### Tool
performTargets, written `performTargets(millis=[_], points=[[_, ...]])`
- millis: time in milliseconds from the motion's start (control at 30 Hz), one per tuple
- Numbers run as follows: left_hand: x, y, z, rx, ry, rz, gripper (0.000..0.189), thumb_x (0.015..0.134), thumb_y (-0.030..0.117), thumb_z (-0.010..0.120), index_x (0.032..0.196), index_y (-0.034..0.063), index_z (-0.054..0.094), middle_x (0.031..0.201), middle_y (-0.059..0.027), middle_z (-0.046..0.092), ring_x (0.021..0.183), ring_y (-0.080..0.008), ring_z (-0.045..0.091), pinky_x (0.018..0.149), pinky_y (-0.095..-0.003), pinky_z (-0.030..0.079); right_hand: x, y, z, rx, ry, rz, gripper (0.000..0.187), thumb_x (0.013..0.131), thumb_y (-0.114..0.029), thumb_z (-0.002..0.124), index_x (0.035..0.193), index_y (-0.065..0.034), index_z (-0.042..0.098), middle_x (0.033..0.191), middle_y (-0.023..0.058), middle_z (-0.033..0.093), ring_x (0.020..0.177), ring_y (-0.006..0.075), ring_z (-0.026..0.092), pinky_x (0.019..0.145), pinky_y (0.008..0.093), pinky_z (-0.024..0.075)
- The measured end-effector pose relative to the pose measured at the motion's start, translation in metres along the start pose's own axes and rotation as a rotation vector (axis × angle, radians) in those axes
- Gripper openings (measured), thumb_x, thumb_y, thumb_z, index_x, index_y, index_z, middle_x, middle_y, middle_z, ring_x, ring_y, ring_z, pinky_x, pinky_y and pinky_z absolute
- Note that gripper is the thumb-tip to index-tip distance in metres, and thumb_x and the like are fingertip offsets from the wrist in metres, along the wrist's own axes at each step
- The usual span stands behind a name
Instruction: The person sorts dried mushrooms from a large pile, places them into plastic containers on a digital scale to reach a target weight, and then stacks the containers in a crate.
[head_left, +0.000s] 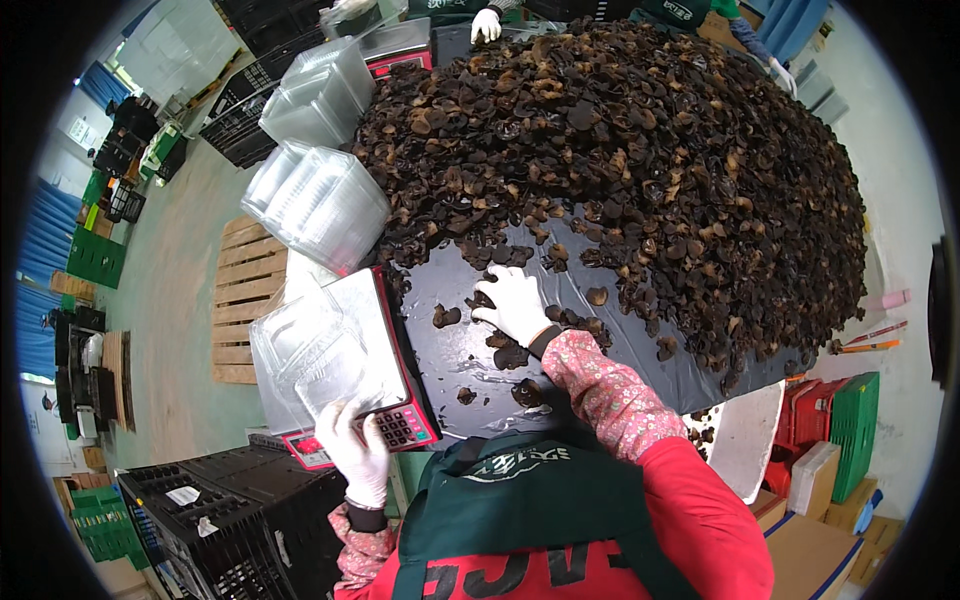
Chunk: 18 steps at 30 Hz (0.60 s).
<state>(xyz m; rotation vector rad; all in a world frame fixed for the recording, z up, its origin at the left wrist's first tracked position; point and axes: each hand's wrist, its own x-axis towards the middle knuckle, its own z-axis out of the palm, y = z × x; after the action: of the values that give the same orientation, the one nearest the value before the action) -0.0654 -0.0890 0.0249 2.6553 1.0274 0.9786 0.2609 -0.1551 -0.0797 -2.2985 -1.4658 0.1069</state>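
Observation:
A big heap of dark brown wood ear mushrooms (615, 142) covers much of a table lined with black plastic sheeting (450, 360). My right hand (514, 304), in a white glove, reaches over a few loose mushrooms near the heap's front edge, fingers spread and curled down; a dark piece lies at its fingertips, and whether it is gripped I cannot tell. My left hand (354, 450), gloved too, is at the near edge of an open clear plastic clamshell box (322, 360) on a red digital scale (405, 426); its fingertips seem to touch the box.
Stacks of nested clear plastic boxes (319, 202) stand beyond the scale, near a second red scale (401, 49). Black crates (225, 517) are at lower left, a wooden pallet (244, 300) on the floor. Co-workers' gloved hands (486, 26) show across the table.

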Motion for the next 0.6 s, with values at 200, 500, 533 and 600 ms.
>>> performTargets(millis=[200, 500, 533, 600], points=[[0.023, 0.074, 0.068, -0.371, -0.201, 0.115, 0.029, 0.086, 0.001, 0.064, 0.114, 0.0045, 0.064, 0.114, -0.0161, 0.062, 0.100, -0.0332, 0.063, 0.090, -0.0394, 0.050, -0.018, 0.050, 0.003, 0.471, 0.212, 0.029, 0.014, 0.083, -0.015, 0.067, 0.081, -0.0052, 0.057, 0.090, 0.0115, 0.057, 0.087, 0.0323, 0.059, 0.075, 0.0400, 0.0490], [0.030, 0.091, 0.185, -0.320, -0.581, -0.042, 0.044, 0.087, 0.029, 0.070, 0.125, 0.0097, 0.056, 0.108, -0.0144, 0.057, 0.093, -0.0365, 0.064, 0.076, -0.0440, 0.054, -0.072, 0.094, -0.042, 0.712, 0.333, 0.302, 0.014, 0.081, -0.009, 0.072, 0.085, -0.0044, 0.060, 0.085, 0.0071, 0.058, 0.079, 0.0193, 0.060, 0.074, 0.0305, 0.0481], [0.027, 0.090, 0.193, -0.271, -0.574, -0.022, 0.037, 0.087, 0.028, 0.070, 0.115, 0.0083, 0.056, 0.106, -0.0137, 0.057, 0.091, -0.0359, 0.064, 0.074, -0.0436, 0.053, -0.076, 0.099, -0.046, 0.679, 0.321, 0.310, 0.014, 0.081, -0.009, 0.072, 0.085, -0.0043, 0.059, 0.085, 0.0070, 0.058, 0.078, 0.0193, 0.060, 0.073, 0.0304, 0.0480], [0.023, 0.092, 0.200, -0.279, -0.541, -0.021, 0.028, 0.087, 0.027, 0.071, 0.099, 0.0068, 0.055, 0.099, -0.0131, 0.055, 0.084, -0.0355, 0.063, 0.070, -0.0437, 0.051, -0.085, 0.108, -0.051, 0.638, 0.303, 0.346, 0.014, 0.081, -0.010, 0.072, 0.085, -0.0042, 0.059, 0.086, 0.0071, 0.058, 0.078, 0.0191, 0.060, 0.073, 0.0304, 0.0479]])
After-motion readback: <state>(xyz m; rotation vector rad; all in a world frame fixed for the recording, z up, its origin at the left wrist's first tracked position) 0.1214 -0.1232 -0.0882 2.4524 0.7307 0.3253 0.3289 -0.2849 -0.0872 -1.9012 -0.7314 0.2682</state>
